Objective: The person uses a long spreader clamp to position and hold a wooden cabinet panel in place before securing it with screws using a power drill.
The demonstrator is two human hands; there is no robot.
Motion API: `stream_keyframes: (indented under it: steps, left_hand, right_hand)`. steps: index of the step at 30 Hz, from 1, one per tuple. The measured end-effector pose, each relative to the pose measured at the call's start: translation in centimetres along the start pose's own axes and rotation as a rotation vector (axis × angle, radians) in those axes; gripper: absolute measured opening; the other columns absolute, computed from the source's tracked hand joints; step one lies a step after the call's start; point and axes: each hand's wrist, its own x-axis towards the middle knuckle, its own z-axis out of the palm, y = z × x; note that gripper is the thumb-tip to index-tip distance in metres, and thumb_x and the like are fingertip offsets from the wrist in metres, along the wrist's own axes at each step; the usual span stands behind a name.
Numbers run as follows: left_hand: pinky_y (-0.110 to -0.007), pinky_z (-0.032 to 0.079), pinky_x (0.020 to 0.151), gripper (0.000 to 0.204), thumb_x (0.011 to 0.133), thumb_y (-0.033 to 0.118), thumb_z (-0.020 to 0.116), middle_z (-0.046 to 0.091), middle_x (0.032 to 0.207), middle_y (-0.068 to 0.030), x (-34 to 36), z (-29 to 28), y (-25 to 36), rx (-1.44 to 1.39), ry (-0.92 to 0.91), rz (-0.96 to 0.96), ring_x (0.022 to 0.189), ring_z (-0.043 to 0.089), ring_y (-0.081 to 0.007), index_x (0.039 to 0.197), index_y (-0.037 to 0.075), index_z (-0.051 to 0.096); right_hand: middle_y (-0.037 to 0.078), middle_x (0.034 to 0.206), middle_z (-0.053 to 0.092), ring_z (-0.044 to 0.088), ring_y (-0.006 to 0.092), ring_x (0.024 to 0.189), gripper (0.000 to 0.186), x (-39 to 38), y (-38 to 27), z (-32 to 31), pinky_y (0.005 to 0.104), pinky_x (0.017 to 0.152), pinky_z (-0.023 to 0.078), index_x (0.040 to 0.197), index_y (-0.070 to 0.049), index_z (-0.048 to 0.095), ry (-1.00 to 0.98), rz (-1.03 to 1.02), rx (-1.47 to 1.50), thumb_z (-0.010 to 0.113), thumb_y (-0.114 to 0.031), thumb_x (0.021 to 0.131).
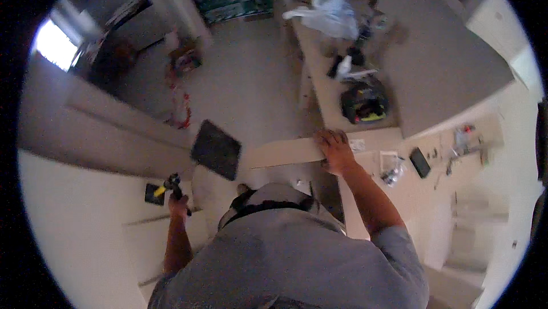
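Note:
At the lower left, my left hand (178,203) is closed round the dark handle of a hammer (172,182), its head pointing up and away from me. A small black square with a yellow piece (159,191) shows just beside the hammer head; blur hides what it is. My right hand (335,150) lies palm down on a long beige board (285,152), fingers spread over the top and thumb by the near edge. Nothing shows in that hand.
Right of the board are small hardware in a clear bag (393,173) and a black case (419,162). Beyond, the counter carries a black tool bag (365,103) and a white plastic bag (331,12). A dark square panel (217,149) stands ahead-left; red clutter (184,109) lies farther off.

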Motion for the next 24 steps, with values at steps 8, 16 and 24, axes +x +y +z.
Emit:
stream_keyframes:
  steps: [8, 16, 24]
  left_hand:
    - [-0.045, 0.053, 0.074, 0.035, 0.072, 0.022, 0.074, 0.067, 0.085, -0.0133, -0.3, -2.2, -3.0, -0.023, 0.099, 0.138, 0.080, 0.067, -0.0333, 0.098, 0.002, 0.060]
    - [-0.041, 0.051, 0.070, 0.035, 0.072, 0.019, 0.074, 0.063, 0.082, -0.0108, -2.8, -6.4, 2.4, -0.167, 0.050, 0.172, 0.074, 0.061, -0.0254, 0.100, 0.002, 0.060]
    - [-0.040, 0.050, 0.071, 0.036, 0.071, 0.021, 0.075, 0.063, 0.083, -0.0109, -3.6, -6.2, 3.0, -0.050, 0.163, 0.119, 0.074, 0.060, -0.0236, 0.098, 0.002, 0.060]
  right_hand:
    - [0.011, 0.142, 0.050, 0.046, 0.0328, 0.135, 0.100, 2.3, -2.2, 0.5, 0.0575, 0.118, 0.025, 0.151, -0.020, 0.042, -0.068, 0.008, 0.034, 0.087, -0.020, 0.062]
    - [0.011, 0.141, 0.051, 0.046, 0.0339, 0.134, 0.097, 2.1, -1.2, -0.7, 0.0577, 0.117, 0.027, 0.149, -0.018, 0.044, 0.045, 0.003, 0.025, 0.085, -0.013, 0.061]
    - [0.013, 0.132, 0.055, 0.051, 0.0364, 0.124, 0.092, 1.7, -1.8, -5.6, 0.0508, 0.110, 0.037, 0.143, -0.013, 0.051, 0.241, -0.055, 0.203, 0.077, -0.001, 0.055]
